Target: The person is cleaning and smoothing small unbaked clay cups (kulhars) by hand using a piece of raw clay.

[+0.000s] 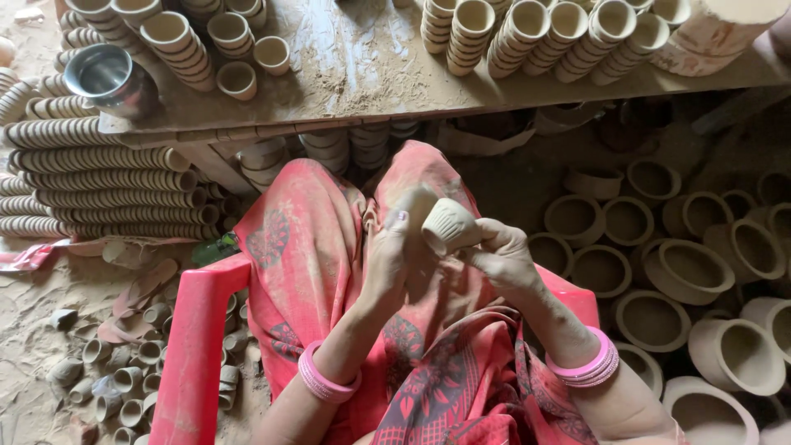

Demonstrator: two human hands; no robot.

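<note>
My right hand (503,257) grips a small unfired clay cup (449,227) with a ribbed base, held on its side over my lap. My left hand (387,255) is raised just left of the cup, fingers curled around a pale clay piece (414,204) that touches the cup; what that piece is I cannot tell. Both wrists wear pink bangles. Below them lies my red patterned cloth (313,247).
A dusty wooden bench (362,74) ahead carries stacked clay cups (535,33) and a steel tumbler (107,78). Long rows of nested cups (99,177) lie at the left. Larger clay pots (684,272) crowd the floor at the right. A red plastic chair arm (194,346) and several loose cups (124,371) are lower left.
</note>
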